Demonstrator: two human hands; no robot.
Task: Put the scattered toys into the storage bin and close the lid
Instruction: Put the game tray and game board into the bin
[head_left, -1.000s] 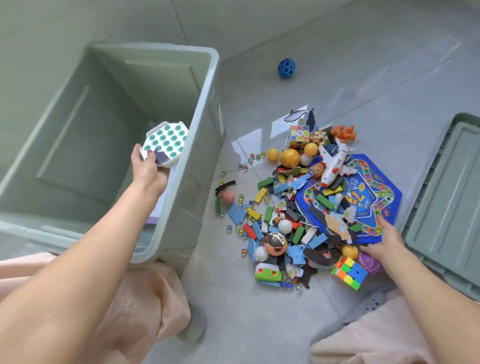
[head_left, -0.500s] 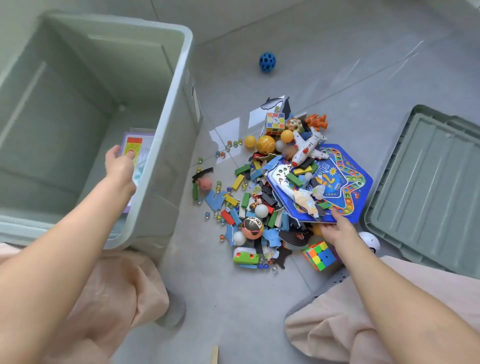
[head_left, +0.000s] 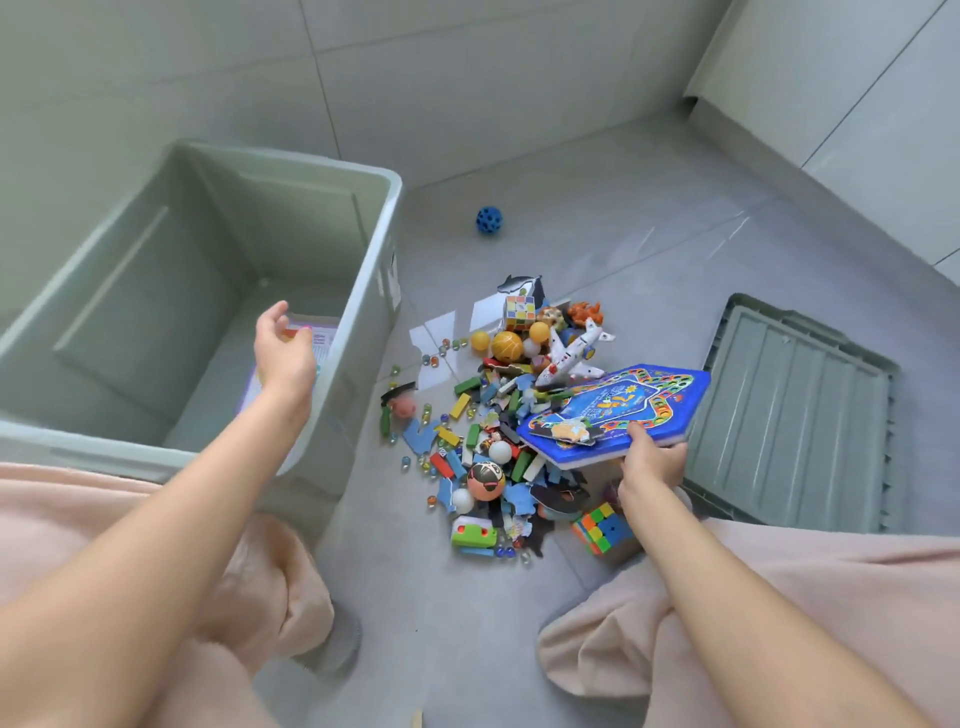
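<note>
A grey-green storage bin (head_left: 379, 270) stands open on the left, with a printed card or book on its floor. My left hand (head_left: 283, 353) hovers inside the bin, fingers apart and holding nothing. My right hand (head_left: 649, 460) grips the near edge of a blue hexagonal game board (head_left: 639, 400) and holds it tilted above the toy pile (head_left: 493, 415). A toy plane (head_left: 569, 353) leans against the board's far edge, and puzzle pieces lie on the board. The bin's lid (head_left: 795, 410) lies flat on the floor at the right.
A blue holed ball (head_left: 489, 220) sits alone on the grey tiles behind the pile. A colourful cube (head_left: 602, 527) lies near my right wrist. My knees in pink fabric fill the bottom corners. Tiled walls rise behind.
My left hand has let go of the dotted toy in the bin and opened. My right hand has lifted the blue board off the floor, tilting it up.
</note>
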